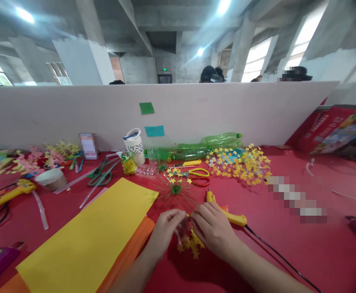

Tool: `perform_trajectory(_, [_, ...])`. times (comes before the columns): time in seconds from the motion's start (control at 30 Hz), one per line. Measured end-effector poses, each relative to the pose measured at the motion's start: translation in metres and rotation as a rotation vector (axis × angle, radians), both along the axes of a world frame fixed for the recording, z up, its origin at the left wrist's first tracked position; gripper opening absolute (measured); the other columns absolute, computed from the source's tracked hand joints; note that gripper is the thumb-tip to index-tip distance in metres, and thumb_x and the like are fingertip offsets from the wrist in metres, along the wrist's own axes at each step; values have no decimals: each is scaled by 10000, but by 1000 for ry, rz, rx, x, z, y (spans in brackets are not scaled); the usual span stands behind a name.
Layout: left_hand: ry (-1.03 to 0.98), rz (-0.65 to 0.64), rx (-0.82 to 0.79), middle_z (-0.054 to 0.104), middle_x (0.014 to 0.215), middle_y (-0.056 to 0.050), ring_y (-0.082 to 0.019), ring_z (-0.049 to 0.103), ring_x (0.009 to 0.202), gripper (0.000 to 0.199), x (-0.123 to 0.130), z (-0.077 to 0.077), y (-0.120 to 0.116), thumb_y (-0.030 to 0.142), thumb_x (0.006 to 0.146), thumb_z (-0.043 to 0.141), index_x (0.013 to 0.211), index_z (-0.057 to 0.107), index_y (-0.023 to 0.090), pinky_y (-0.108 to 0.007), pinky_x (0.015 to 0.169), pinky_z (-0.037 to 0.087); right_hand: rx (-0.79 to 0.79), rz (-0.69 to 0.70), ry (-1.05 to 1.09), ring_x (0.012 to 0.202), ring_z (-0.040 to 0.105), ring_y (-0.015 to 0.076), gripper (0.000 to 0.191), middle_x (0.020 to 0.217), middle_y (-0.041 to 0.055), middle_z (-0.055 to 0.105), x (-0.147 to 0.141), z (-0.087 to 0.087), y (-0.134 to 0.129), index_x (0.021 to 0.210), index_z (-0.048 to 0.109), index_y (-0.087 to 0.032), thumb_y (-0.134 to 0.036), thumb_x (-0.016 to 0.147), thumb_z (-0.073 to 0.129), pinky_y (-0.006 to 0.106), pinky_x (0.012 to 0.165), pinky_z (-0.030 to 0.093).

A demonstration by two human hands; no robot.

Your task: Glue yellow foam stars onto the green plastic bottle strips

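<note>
A green bottle neck (175,189) sits mid-table with thin clear strips fanned out around it. Yellow paper stars (179,176) lie at its far side. Just on the near side, my left hand (168,230) pinches clear plastic strips, thumb pressed toward the fingers. My right hand (212,228) is closed beside it, fingers bent inward; what its fingertips hold is hidden. Below and between both hands hangs a cluster of yellow stars (193,246). A yellow hot glue gun (237,218) lies beyond my right hand, its nozzle pointing away.
Yellow paper (89,240) over orange sheets lies left. Scissors (199,172), green bottles (193,151), a white cup (134,146) and a star-covered bunch (254,165) stand toward the white partition (74,110). Another glue gun (11,193) lies far left. The black cord (275,252) runs right.
</note>
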State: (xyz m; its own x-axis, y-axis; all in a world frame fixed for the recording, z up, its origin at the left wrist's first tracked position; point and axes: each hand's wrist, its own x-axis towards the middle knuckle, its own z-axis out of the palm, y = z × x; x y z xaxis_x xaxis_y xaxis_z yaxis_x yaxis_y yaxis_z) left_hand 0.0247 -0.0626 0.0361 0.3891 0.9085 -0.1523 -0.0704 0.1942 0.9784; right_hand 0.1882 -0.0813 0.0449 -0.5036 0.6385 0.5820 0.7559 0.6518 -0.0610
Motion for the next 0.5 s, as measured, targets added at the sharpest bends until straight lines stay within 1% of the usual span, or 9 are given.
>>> perform_trajectory(0.13, [-76, -21, -38, 535, 522, 13, -103, 510, 424, 287, -1, 0, 0, 402, 771, 538, 658, 566, 140, -187, 351, 369, 19, 7, -50, 708, 449, 173, 161, 764, 51, 559, 0, 2, -1, 850, 601, -170, -173, 873, 441, 318, 664, 348])
perform_trajectory(0.33, [-67, 15, -15, 533, 504, 27, -96, 487, 400, 209, -2, -1, -1, 343, 732, 581, 647, 559, 154, -193, 359, 362, -10, 55, -60, 722, 460, 178, 176, 770, 59, 562, -1, 8, -4, 917, 601, -173, -158, 867, 432, 312, 670, 368])
perform_trajectory(0.43, [-31, 13, 11, 540, 512, 23, -98, 488, 399, 194, -3, -2, 0, 324, 739, 567, 645, 553, 155, -197, 364, 372, -51, 75, -7, 742, 474, 183, 185, 817, 69, 578, -2, 9, -6, 968, 593, -178, -165, 853, 449, 319, 683, 382])
perform_trajectory(0.5, [18, 10, 48, 534, 497, 23, -97, 481, 388, 183, -3, 0, 1, 311, 744, 557, 652, 557, 153, -197, 362, 372, -118, 56, 114, 782, 491, 183, 194, 870, 73, 581, -2, 9, -6, 996, 582, -184, -164, 850, 456, 319, 708, 395])
